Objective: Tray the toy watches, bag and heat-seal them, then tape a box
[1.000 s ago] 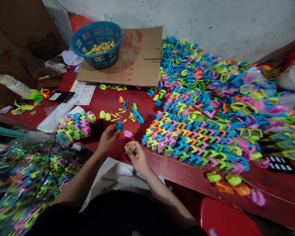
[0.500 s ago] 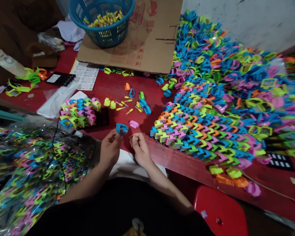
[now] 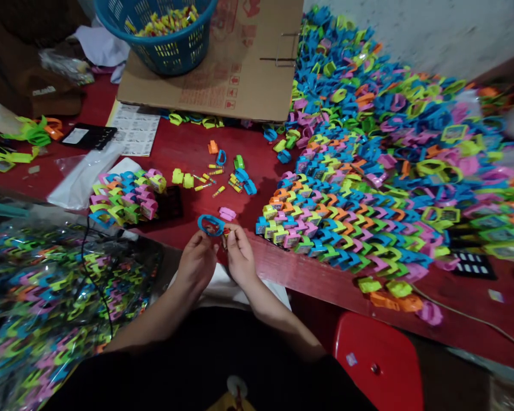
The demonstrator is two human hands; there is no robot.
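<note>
Near the bottom middle, at the edge of a red table [image 3: 184, 154], the left hand [image 3: 196, 264] pinches a blue plastic ring [image 3: 204, 224], the right hand [image 3: 241, 257] pinches something tiny [image 3: 226, 233], and a blue basket [image 3: 163, 57] sits on cardboard [image 3: 257, 85] up top.

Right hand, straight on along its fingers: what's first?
The right hand would likely meet the pink plastic piece lying just ahead on the red table, though depth is hard to judge from this view.

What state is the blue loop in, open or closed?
Looks closed: the blue loop, pinched by the left hand, forms an unbroken ring above it.
</note>
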